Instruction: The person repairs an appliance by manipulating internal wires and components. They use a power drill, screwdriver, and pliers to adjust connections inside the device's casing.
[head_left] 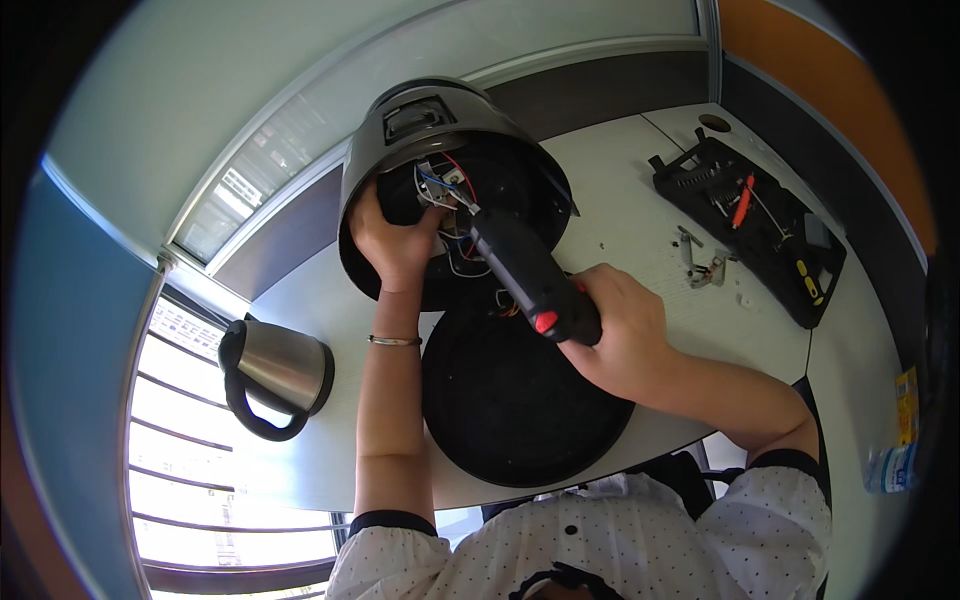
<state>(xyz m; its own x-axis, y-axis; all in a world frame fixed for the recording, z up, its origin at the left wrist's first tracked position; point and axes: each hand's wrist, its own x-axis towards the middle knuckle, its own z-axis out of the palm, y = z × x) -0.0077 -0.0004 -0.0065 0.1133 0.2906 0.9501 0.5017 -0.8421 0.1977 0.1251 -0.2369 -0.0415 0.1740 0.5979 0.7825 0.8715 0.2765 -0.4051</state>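
Observation:
A grey-and-black appliance that looks like a rice cooker [362, 165] lies on its side, its open underside towards me. Red, blue and white wires [440, 180] show inside. My left hand [393, 238] reaches into the housing, thumb beside the wires; its fingers are partly hidden, and what they grip cannot be made out. In my right hand [630, 335], closed round the handle, is a black cordless screwdriver [530, 270] with red buttons. Its tip points in among the wires near my left thumb. Below lies a round black base cover [510, 410], with small wires at its upper edge.
On the right lies an open black tool case [730, 200] with bits, a red tool and a yellow-black screwdriver [808, 283]. Small metal parts [705, 268] sit beside it. A steel kettle [280, 370] lies at left, a plastic bottle [890, 468] at far right. Partitions stand behind the table.

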